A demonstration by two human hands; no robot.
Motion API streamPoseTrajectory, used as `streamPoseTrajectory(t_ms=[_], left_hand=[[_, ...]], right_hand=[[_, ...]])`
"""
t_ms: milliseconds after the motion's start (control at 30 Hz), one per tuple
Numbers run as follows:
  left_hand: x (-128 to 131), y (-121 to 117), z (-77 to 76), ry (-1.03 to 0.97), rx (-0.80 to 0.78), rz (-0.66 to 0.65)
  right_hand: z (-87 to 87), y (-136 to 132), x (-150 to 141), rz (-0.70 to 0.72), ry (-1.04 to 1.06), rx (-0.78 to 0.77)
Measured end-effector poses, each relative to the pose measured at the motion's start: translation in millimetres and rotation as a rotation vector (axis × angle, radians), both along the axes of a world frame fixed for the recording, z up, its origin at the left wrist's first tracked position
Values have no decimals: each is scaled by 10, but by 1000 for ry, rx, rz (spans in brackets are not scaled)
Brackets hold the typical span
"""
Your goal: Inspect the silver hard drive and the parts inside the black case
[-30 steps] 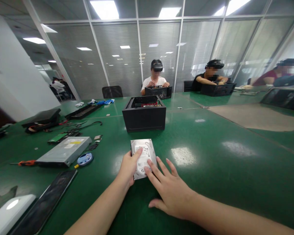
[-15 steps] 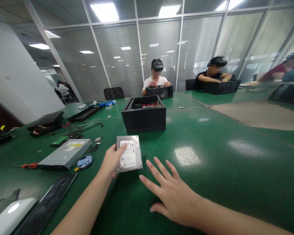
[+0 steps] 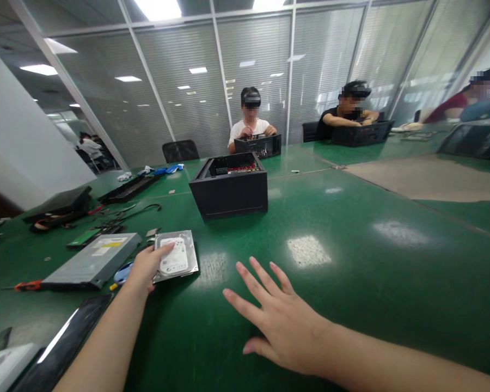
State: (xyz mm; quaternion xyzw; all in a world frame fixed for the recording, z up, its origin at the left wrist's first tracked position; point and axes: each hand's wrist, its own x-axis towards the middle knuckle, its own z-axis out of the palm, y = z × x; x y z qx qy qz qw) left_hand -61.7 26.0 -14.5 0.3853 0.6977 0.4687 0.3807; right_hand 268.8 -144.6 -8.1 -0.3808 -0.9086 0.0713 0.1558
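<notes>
My left hand (image 3: 144, 268) grips a silver hard drive (image 3: 176, 255) by its near left edge, thumb on the white label, just above the green table (image 3: 351, 261). The drive sits beside a grey optical drive (image 3: 90, 260) and a small blue round object (image 3: 122, 272). Fingers spread, my right hand (image 3: 277, 316) lies flat on the table to the right of the drive and holds nothing. An open black computer case (image 3: 228, 190) stands behind the drive, a red board visible inside.
An orange-handled screwdriver (image 3: 24, 285) lies left of the optical drive. A dark phone (image 3: 65, 337) and a white device (image 3: 0, 366) rest at the near left. Cables, a green circuit board (image 3: 84, 237) and black panels sit further left. Other people work at cases across the table.
My left hand has carried the hard drive leftward, from the middle of the table to beside the optical drive. My right hand let go of it and stayed flat on the table.
</notes>
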Motion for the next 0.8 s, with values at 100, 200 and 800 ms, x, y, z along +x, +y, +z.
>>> streamPoseTrajectory(t_ms=[100,200,800], left_hand=[[-53,3,13,172,-19,30],[-122,20,-9,355,-29,58],[-126,85,-135,928,-1,-92]], right_hand=[[23,13,10,-25,-14,-20],[27,25,15,-52,-26,-37],[-19,143,132,-199,-40,-138]])
